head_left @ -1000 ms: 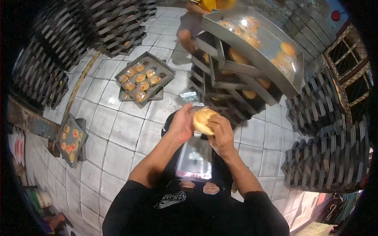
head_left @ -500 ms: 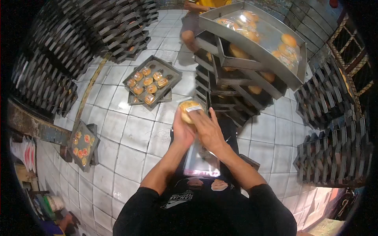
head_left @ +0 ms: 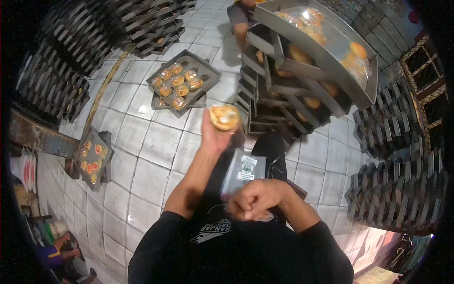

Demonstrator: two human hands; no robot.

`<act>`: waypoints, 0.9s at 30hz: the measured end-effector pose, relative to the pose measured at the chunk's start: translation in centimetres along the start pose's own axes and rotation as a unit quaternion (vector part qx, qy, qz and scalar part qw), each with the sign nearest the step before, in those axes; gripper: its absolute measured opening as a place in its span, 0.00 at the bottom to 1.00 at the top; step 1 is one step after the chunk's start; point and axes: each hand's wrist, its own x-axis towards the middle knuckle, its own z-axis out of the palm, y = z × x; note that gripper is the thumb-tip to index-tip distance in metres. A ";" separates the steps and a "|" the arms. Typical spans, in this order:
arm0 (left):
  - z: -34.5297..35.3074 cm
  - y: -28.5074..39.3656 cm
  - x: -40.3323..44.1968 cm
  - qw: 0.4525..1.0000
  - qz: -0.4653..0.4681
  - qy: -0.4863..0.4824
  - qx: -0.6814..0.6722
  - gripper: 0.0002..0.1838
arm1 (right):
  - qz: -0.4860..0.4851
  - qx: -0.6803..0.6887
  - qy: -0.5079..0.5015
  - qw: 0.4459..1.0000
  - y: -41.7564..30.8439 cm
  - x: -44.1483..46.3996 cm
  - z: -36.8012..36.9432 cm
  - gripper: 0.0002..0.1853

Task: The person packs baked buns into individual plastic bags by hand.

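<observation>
Our left grip holds a bun; our right grip is curled at five o'clock, contents unclear. Wrapped buns sit finished at eleven; one o'clock's tray stack seemingly remains.

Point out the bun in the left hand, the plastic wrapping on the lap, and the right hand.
Bun (head_left: pixel 224 118): head view, middle of its golden top.
Plastic wrapping (head_left: pixel 248 164): head view, its printed part.
Right hand (head_left: pixel 259 195): head view, middle of the hand.

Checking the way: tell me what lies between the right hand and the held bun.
Head view: printed clear plastic on the lap lies between the right hand and the bun.
</observation>
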 end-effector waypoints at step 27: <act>-2.2 2.2 -5.1 0.713 0.417 0.004 0.564 0.13 | 0.199 0.122 0.098 0.967 5.9 2.2 -2.8 0.19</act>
